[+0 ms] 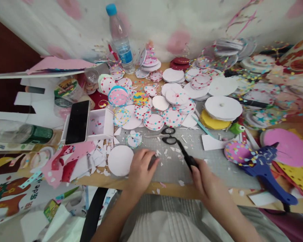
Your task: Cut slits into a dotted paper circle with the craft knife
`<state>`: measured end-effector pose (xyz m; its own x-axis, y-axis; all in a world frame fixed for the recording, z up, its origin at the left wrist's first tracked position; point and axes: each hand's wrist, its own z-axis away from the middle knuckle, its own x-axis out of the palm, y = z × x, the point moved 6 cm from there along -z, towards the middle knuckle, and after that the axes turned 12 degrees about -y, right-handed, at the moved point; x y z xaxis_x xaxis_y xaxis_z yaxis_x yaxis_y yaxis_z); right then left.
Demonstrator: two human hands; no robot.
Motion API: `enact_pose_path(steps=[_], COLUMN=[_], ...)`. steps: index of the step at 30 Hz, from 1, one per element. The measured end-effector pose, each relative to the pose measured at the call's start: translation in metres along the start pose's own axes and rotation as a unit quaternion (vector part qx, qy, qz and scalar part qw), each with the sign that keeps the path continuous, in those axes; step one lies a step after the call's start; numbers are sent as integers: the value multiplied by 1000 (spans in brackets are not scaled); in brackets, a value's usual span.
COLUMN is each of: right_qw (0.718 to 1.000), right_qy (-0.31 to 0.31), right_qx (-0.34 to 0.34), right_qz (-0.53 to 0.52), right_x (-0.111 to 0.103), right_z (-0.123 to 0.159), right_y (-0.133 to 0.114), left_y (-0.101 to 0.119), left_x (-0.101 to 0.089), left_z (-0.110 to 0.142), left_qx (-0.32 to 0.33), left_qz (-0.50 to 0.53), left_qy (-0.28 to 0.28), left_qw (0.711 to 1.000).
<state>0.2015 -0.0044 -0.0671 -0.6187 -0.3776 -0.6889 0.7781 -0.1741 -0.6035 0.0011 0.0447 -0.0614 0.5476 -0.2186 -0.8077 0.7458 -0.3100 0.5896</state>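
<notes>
Disc of white paper lies just beside the left hand, whose grip I cannot tell. Scissors rest beyond, between hands. The right hand grasps a slim black tool; handwork seems under way, calling for a steady tip.

I am seeing a capped bottle standing before a pink-spotted cloth, a phone resting on a white box to my left, a container lying farther left, and pink paper lying over a white board
</notes>
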Motion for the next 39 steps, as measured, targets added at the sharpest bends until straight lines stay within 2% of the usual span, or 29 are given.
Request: enact_pose_path(steps=[6, 14, 24, 29, 39], right_qw=[994, 982, 977, 975, 959], right_qy=[-81, -50, -99, -153, -193], right_qx=[-73, -110, -89, -78, -36], right_qz=[32, 146, 165, 140, 205], right_x=[31, 36, 35, 39, 41], right_z=[4, 4, 1, -2, -10], right_y=[-25, -37, -32, -33, -37], left_y=[-2, -4, -2, -2, -1], left_x=[1, 3, 2, 3, 5], left_z=[2, 2, -1, -3, -1], left_qx=[31, 63, 66, 66, 65], left_qz=[1, 21, 35, 44, 36], left_qy=[13, 51, 48, 44, 54], left_qw=[999, 996, 996, 996, 996])
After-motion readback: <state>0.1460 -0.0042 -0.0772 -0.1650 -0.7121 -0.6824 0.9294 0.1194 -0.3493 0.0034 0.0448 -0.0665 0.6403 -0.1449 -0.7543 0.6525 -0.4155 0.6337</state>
